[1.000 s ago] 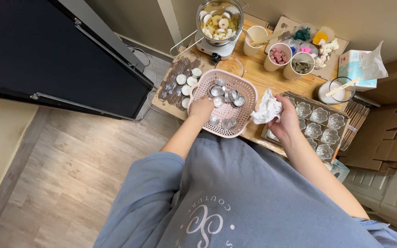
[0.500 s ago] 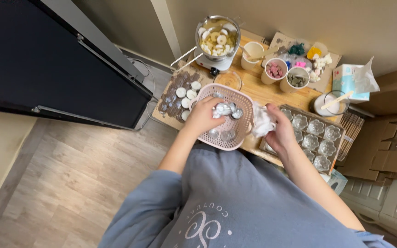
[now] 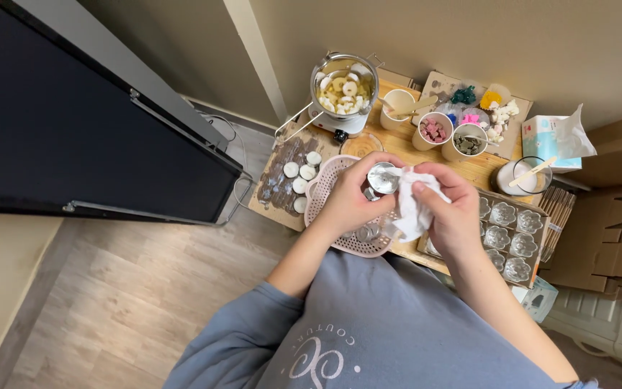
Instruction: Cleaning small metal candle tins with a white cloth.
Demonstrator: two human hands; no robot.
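Note:
My left hand [image 3: 350,198] holds a small shiny metal cup [image 3: 382,177] above a pink perforated basket [image 3: 323,189] that has more metal cups in it. My right hand [image 3: 449,212] grips a crumpled white tissue [image 3: 413,209] and presses a corner of it against the cup's rim. Both hands meet over the front edge of a low wooden table [image 3: 480,168].
On the table: a metal pot [image 3: 344,85] of white wax pieces on a small hotplate, several cups of coloured bits [image 3: 434,130], a glass with a wooden stick [image 3: 517,175], a tray of glass jars [image 3: 510,235], white tealights [image 3: 298,176]. A tissue box [image 3: 548,137] and cardboard boxes [image 3: 613,216] stand right; a dark panel [image 3: 73,137] stands left.
My left hand lifted one metal cup out of the pink basket. My right hand brought the tissue across to meet it.

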